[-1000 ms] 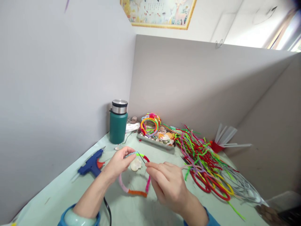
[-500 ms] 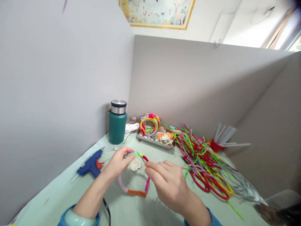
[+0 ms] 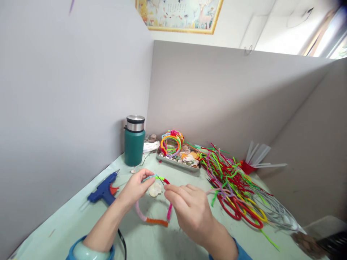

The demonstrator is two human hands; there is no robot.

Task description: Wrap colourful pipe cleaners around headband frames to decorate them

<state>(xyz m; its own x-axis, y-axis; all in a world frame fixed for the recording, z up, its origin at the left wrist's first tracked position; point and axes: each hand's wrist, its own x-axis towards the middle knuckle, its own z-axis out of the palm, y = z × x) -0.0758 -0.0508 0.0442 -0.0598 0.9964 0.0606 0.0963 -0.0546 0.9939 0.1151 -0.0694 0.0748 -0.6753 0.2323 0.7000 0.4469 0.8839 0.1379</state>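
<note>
While the left hand (image 3: 137,186) pinches the light-blue stretch of a multicoloured fuzzy ring (image 3: 157,222) between thumb and fingers, the right hand (image 3: 191,207) has its fingertips together on a thin dark strand (image 3: 161,180) at the ring's far side. The ring is between the hands over a table (image 3: 67,220) with a pale green covering; whether its near edge touches is unclear. A whitish shell (image 3: 155,189) lies just beyond. Left of it sits a blue glue gun (image 3: 103,189), with a green bottle (image 3: 134,148) upright farther back — near a shell-filled metal tray (image 3: 179,166). Colourful fuzzy stems (image 3: 230,173) sprawl rightward. Grey partitions (image 3: 217,90) enclose the table; above them hangs a gold-framed picture (image 3: 179,18) — a window (image 3: 337,41) brightens the upper right.
</note>
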